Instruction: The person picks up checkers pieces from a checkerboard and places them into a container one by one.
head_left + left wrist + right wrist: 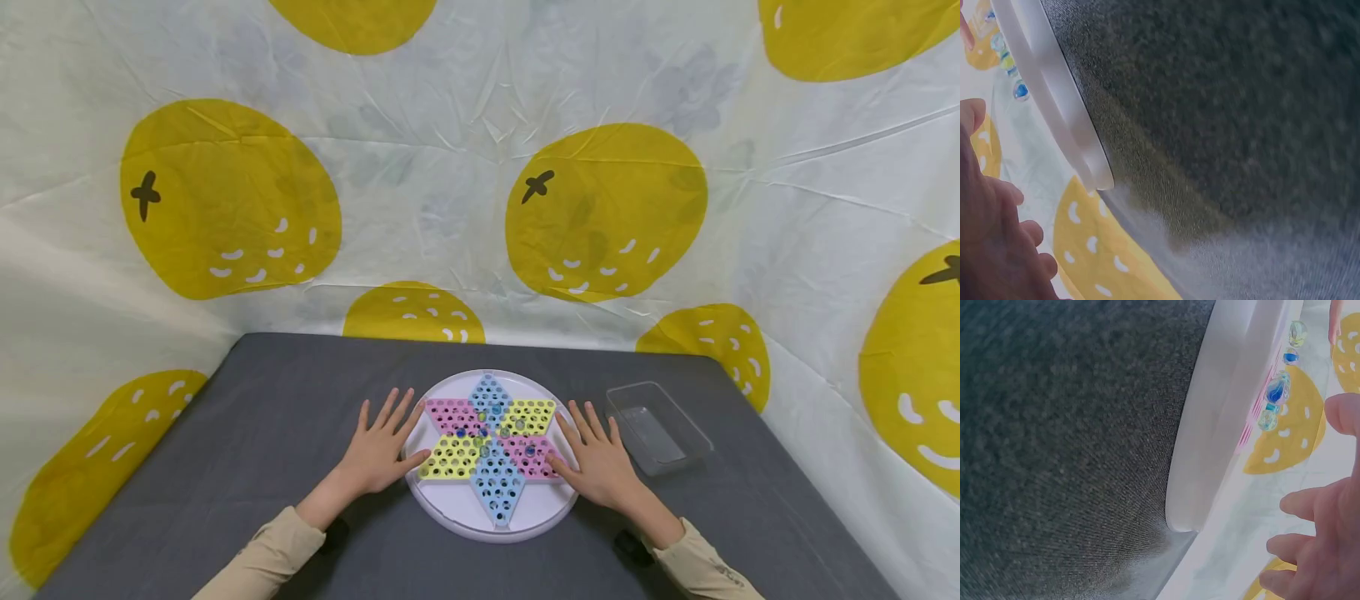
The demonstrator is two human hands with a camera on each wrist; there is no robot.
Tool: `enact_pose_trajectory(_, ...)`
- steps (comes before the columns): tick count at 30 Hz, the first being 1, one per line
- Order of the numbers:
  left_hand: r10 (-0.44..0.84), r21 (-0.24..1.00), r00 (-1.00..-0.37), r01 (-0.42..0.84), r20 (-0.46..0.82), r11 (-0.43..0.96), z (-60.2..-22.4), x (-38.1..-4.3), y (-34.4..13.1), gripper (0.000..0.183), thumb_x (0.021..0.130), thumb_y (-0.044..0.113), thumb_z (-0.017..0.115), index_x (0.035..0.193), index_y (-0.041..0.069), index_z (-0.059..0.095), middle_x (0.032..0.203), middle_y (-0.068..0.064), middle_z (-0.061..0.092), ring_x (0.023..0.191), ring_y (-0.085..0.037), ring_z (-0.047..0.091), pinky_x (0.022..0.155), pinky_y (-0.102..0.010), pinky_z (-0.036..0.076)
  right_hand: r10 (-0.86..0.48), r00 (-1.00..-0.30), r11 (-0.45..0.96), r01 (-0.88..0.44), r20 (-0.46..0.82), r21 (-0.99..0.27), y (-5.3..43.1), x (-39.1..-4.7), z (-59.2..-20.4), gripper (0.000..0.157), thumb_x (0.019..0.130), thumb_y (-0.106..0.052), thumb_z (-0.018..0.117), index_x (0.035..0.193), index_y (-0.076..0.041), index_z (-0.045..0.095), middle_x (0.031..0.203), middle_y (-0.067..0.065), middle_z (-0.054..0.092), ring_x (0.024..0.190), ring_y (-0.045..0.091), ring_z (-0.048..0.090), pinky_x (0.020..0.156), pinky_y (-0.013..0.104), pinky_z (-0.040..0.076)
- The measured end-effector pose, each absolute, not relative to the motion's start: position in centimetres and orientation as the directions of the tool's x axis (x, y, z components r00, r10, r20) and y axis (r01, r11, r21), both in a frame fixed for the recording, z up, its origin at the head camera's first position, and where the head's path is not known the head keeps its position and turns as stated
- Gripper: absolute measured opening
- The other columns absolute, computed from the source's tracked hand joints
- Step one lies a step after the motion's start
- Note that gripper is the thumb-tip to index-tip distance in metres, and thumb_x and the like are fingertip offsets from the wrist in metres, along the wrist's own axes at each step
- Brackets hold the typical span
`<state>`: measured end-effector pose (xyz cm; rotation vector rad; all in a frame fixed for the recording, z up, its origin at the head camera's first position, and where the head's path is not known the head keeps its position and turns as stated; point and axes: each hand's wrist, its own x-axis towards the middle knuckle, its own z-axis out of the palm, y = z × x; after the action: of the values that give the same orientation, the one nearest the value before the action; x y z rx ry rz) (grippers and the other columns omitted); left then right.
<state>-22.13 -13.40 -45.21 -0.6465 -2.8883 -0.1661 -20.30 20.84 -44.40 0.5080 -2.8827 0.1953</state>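
A round white Chinese checkers board (442, 504) lies on the dark table, with a star of blue, pink and yellow points full of holes. Several glass marbles (483, 432) sit around the star's centre; one blue marble (1277, 391) shows well in the right wrist view. My left hand (377, 457) hovers at the board's left rim, fingers spread and straight, thumb over a yellow point. On the opposite side, my right hand (600, 465) is spread likewise, its thumb over the pink point. Neither hand holds anything; both wrist views show the fingers raised above the rim.
To the right of the board stands a clear plastic box (660, 429), close to my right hand. The grey cloth-covered table (285, 417) ends at a white curtain (420, 200) printed with yellow fruit, which hangs behind and on both sides.
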Motion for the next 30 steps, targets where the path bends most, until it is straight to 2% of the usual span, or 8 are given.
enact_pose_trajectory(12,0.419,0.078,-0.889,0.438,0.185,0.895,-44.88,-22.10,-13.79,0.073,0.085,0.057,0.042,0.143,0.016,0.021,0.150,-0.009,0.014,0.139,-0.030,0.007,0.103,-0.061,0.006,-0.334,-0.920,0.931,-0.356,0.205,-0.078,20.86,-20.35,-44.19,0.069,0.084,-0.048,0.051,0.139,-0.011,0.032,0.148,0.014,0.021,0.136,0.036,0.014,0.102,0.061,0.014)
enact_pose_trajectory(21,0.443,0.082,-0.872,0.467,0.209,0.881,-45.28,-22.42,-14.10,0.072,0.086,0.056,0.043,0.142,0.015,0.025,0.149,-0.010,0.020,0.137,-0.032,0.017,0.103,-0.060,0.013,-0.356,-0.904,0.926,-0.375,0.237,-0.043,20.83,-20.38,-43.76,0.069,0.083,-0.048,0.052,0.137,-0.008,0.036,0.145,0.017,0.026,0.134,0.037,0.021,0.101,0.061,0.018)
enact_pose_trajectory(30,0.480,0.095,-0.854,0.504,0.199,0.858,-44.89,-22.98,-14.23,0.071,0.087,0.054,0.043,0.141,0.012,0.026,0.149,-0.009,0.020,0.137,-0.032,0.018,0.103,-0.059,0.016,-0.365,-0.897,0.920,-0.388,0.249,-0.050,20.82,-20.61,-43.69,0.067,0.083,-0.044,0.055,0.136,-0.005,0.037,0.144,0.018,0.029,0.132,0.036,0.026,0.101,0.058,0.021)
